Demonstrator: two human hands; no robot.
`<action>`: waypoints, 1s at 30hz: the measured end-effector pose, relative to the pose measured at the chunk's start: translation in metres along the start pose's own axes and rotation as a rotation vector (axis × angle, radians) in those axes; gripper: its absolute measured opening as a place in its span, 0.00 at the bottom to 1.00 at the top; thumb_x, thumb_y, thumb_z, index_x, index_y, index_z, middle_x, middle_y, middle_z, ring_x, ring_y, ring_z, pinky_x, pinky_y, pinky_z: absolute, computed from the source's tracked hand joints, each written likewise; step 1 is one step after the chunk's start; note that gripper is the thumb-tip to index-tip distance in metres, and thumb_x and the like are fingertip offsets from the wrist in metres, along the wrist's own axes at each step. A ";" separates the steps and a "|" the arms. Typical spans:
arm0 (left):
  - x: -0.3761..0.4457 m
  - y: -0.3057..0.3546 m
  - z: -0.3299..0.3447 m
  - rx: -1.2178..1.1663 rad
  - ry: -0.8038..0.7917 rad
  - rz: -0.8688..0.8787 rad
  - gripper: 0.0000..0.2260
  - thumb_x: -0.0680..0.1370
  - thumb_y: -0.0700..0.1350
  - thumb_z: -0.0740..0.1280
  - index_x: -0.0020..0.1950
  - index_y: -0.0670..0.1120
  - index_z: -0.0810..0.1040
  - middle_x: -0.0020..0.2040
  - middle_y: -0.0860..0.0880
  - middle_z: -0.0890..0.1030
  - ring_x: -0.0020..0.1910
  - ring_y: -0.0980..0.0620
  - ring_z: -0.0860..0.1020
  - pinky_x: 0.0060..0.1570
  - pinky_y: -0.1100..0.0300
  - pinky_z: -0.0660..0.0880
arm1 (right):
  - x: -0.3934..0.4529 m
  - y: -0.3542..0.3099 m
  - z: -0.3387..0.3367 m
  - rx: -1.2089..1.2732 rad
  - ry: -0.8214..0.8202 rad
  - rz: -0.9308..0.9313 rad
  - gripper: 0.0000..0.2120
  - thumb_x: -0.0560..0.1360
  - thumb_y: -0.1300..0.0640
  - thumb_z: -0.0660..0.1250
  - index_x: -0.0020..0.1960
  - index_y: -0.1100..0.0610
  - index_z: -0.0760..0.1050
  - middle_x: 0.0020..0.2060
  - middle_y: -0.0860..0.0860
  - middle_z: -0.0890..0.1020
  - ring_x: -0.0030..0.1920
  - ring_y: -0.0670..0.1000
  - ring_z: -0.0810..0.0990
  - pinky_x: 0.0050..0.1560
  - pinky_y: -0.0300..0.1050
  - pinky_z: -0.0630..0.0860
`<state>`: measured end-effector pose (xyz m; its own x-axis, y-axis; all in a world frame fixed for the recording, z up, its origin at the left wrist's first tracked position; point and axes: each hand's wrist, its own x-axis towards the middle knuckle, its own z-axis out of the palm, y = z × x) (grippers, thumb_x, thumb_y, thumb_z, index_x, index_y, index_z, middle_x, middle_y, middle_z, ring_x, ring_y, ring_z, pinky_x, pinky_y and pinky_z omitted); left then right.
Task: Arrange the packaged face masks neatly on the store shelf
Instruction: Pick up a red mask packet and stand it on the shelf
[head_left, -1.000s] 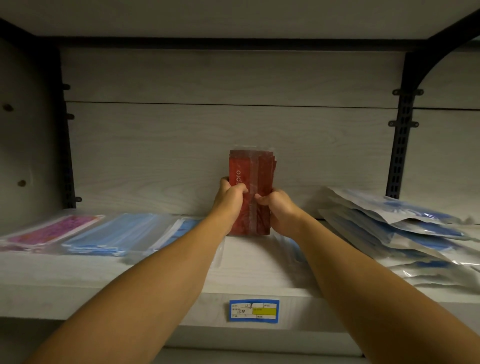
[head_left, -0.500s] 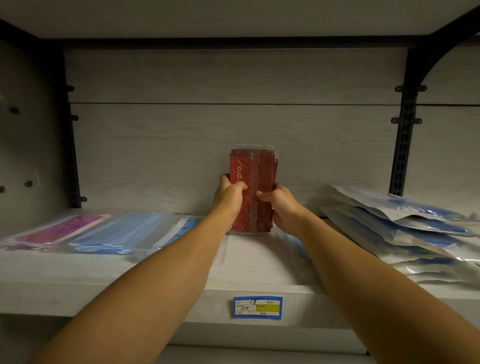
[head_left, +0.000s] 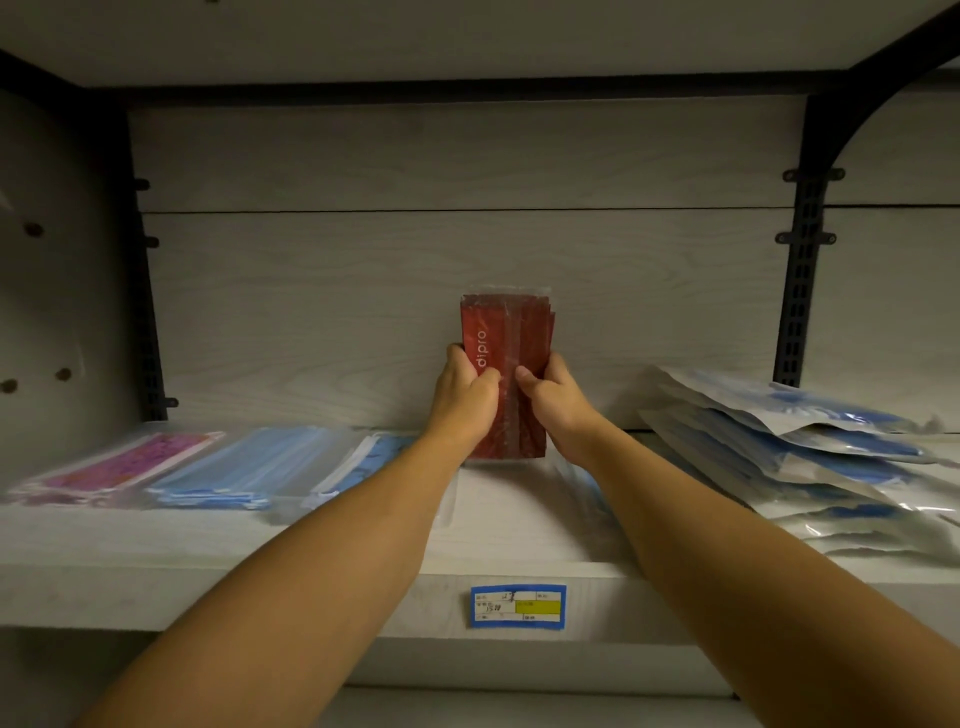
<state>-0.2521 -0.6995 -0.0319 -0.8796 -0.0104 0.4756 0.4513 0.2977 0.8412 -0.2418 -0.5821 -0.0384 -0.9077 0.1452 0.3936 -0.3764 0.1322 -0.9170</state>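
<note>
Standing upright on its short end at the centre of the pale wood-grain shelf board (head_left: 156, 540), back against the pale rear panel (head_left: 363, 312): a stack of dark red face masks in clear plastic wrap (head_left: 506, 332), white lettering running up its left face. Gripped on both sides, low on the stack. At 9 o'clock of the stack, the left hand (head_left: 465, 400), fingers curled round the left edge, thumb pressed on the front. At 3 o'clock, the right hand (head_left: 556, 402), fingers wrapped behind the right edge, thumb tip on the front face, nearly meeting the left thumb. Both hands clamped on the red stack, both forearms reaching in from 6 o'clock across the shelf's front lip.

Lying flat at 9 o'clock of the hands, in a row along the board: nearest, a clear packet of blue masks with white ear loops (head_left: 363, 462), partly hidden by the left forearm; next, a clear packet of light blue masks (head_left: 244, 473); farthest out, a clear packet of pink-purple patterned masks (head_left: 119, 462). At 3 o'clock, well apart from the red stack, a loose slanting heap of clear-and-white pouches with blue masks inside (head_left: 805, 447). Under the right forearm, another clear packet, contents too hidden to tell. At 6 o'clock, stuck on the shelf's front edge, a blue-bordered price label with a yellow block (head_left: 518, 605). At 2 o'clock, a black slotted metal upright (head_left: 802, 234).
</note>
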 end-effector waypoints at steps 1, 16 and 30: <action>-0.001 0.004 -0.001 0.041 0.024 0.004 0.08 0.79 0.43 0.61 0.58 0.46 0.69 0.55 0.45 0.78 0.48 0.47 0.77 0.47 0.54 0.72 | -0.002 -0.004 0.000 -0.037 0.025 -0.019 0.10 0.84 0.60 0.58 0.65 0.55 0.66 0.60 0.54 0.77 0.57 0.53 0.78 0.51 0.44 0.78; -0.024 0.052 -0.038 0.318 -0.307 -0.276 0.06 0.76 0.43 0.68 0.40 0.44 0.74 0.27 0.48 0.74 0.23 0.52 0.72 0.20 0.71 0.65 | -0.032 -0.063 0.000 -0.504 -0.044 0.355 0.07 0.76 0.61 0.68 0.50 0.63 0.74 0.44 0.59 0.79 0.44 0.57 0.79 0.46 0.47 0.78; -0.032 0.027 -0.020 0.831 -0.378 -0.183 0.10 0.76 0.51 0.67 0.50 0.45 0.74 0.41 0.46 0.74 0.48 0.45 0.78 0.45 0.57 0.75 | -0.049 -0.031 0.011 -1.104 -0.038 0.269 0.16 0.79 0.53 0.66 0.35 0.58 0.69 0.37 0.55 0.77 0.34 0.52 0.73 0.41 0.46 0.72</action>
<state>-0.2086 -0.7106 -0.0190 -0.9829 0.1438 0.1153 0.1769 0.9118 0.3706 -0.1881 -0.6039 -0.0300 -0.9466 0.2722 0.1728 0.1835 0.8955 -0.4054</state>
